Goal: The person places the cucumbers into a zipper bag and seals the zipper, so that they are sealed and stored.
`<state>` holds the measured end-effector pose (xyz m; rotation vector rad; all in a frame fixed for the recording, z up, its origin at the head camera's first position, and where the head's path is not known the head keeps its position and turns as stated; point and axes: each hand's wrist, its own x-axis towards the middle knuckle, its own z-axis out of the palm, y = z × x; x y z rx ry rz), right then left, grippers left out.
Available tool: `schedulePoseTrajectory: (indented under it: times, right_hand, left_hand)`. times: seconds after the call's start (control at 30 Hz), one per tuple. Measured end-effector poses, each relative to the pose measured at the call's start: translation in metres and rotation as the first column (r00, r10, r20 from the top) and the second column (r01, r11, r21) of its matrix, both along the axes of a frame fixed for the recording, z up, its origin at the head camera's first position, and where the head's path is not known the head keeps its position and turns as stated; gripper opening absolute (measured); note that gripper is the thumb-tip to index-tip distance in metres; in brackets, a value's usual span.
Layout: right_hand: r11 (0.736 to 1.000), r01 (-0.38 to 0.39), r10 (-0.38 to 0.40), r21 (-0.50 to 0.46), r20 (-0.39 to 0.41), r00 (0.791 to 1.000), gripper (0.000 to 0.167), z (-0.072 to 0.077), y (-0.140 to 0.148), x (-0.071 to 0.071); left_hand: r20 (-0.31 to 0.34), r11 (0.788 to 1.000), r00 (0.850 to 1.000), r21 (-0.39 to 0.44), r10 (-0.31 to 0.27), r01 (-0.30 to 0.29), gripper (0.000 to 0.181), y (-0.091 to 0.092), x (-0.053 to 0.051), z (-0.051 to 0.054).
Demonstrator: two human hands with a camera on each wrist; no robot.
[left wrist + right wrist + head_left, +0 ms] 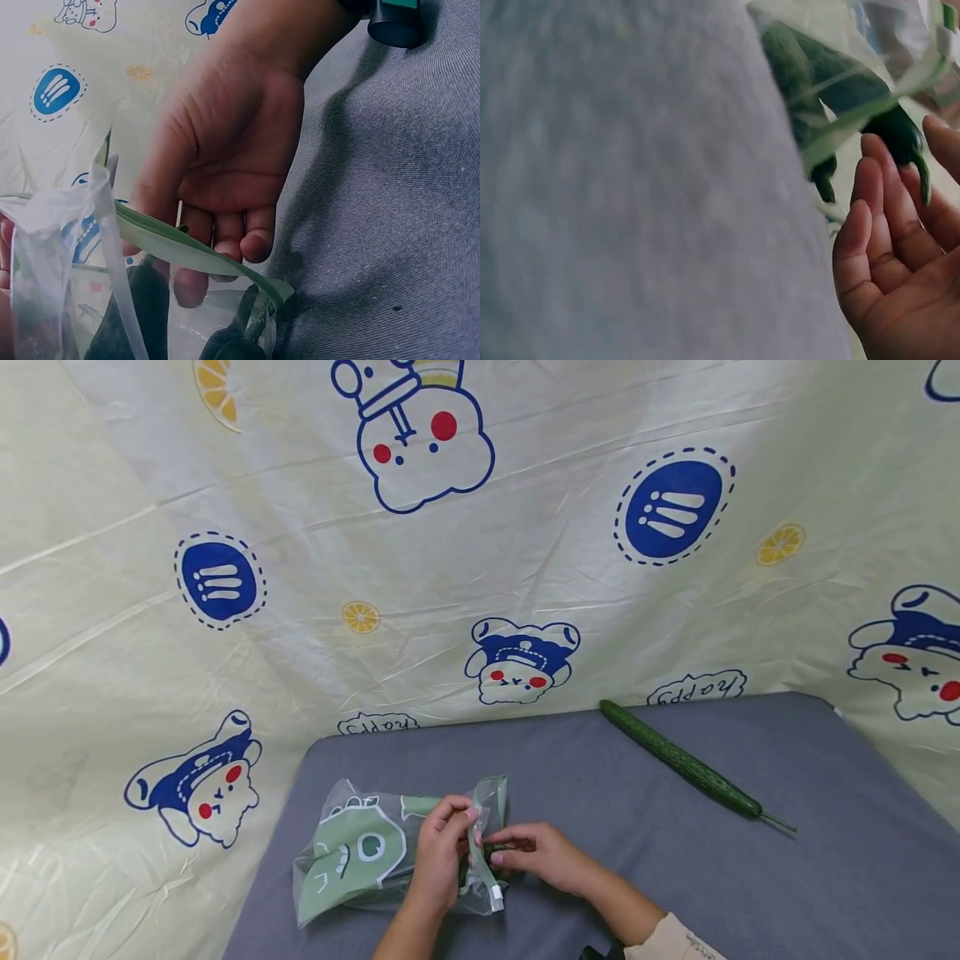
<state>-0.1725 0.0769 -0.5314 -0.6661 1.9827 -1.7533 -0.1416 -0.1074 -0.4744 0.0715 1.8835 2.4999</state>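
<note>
A clear zip bag (352, 860) with a green cartoon print lies on the grey table, its mouth towards the right. My left hand (437, 860) pinches the bag by its mouth, beside the green zip strip (180, 251). At the opening, my right hand (551, 858) has fingers and thumb around the stem end of a dark green cucumber (896, 135), whose stem shows between them. A second cucumber (787, 67) lies next to it within the bag. Farther right, a long cucumber (678, 760) rests on the table, apart from both hands.
The grey-covered table (555, 768) ends at the back against a pale hanging cloth (300, 527) printed with cartoon figures and orange slices. A white zip slider (497, 895) sits at the near end of the strip. A black device (600, 952) is at the right wrist.
</note>
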Motion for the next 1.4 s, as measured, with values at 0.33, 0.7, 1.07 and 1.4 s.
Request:
schedulePoseTrajectory:
  times: [0.33,0.7,1.07,1.4]
  right_hand:
    - [0.995,0.092,-0.09,0.034,-0.049,0.995,0.037,0.007,0.026,-0.01]
    - [0.957,0.289,-0.288,0.026,-0.014,0.957,0.049,0.016,0.061,-0.016]
    - [0.897,0.441,-0.435,0.034,-0.119,0.893,0.049,0.015,0.099,-0.02]
    - [0.821,0.566,-0.535,0.073,-0.244,0.809,0.047,0.02,0.14,-0.022]
  left_hand:
    - [0.002,1.0,1.0,0.001,0.01,-0.01,0.009,0.0,0.0,0.0]
    - [-0.008,1.0,1.0,0.005,0.003,-0.003,0.015,0.0,-0.002,-0.002]
    - [-0.006,1.0,1.0,-0.002,0.006,-0.006,0.005,0.0,-0.001,-0.002]
    - [-0.003,1.0,1.0,-0.003,0.008,-0.008,0.007,0.0,-0.002,-0.003]
